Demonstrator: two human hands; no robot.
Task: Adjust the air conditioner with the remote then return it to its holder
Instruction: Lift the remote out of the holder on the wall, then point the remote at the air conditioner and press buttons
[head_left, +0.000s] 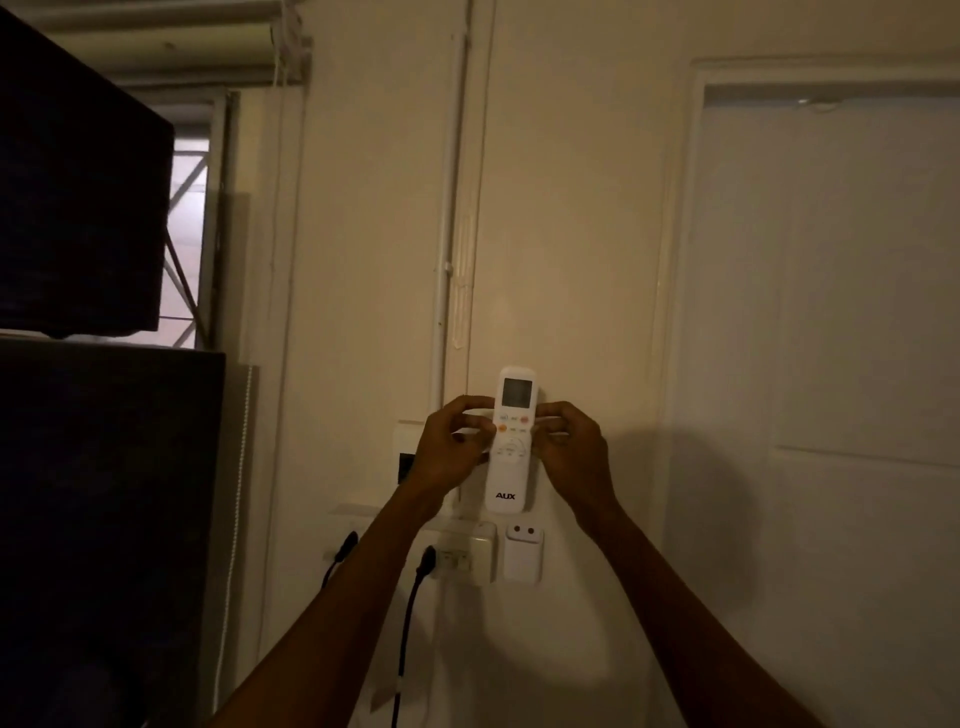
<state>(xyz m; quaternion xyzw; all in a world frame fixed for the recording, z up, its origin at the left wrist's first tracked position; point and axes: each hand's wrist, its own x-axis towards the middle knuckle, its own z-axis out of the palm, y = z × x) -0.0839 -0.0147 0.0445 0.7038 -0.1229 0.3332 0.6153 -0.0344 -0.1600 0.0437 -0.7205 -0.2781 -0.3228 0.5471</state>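
A white remote (511, 441) with a small screen, orange buttons and the letters AUX stands upright against the cream wall. My left hand (452, 447) grips its left edge at button height. My right hand (569, 449) grips its right edge at the same height. Just below the remote's lower end a white holder (523, 553) with two dark holes is fixed to the wall. The remote's bottom sits slightly above the holder's top. No air conditioner is in view.
A wall socket block (470, 558) with two black plugs and cables (415, 582) lies left of the holder. Dark cabinets (93, 467) fill the left side. A vertical white pipe (444, 260) runs up the wall; a door (831, 312) stands at right.
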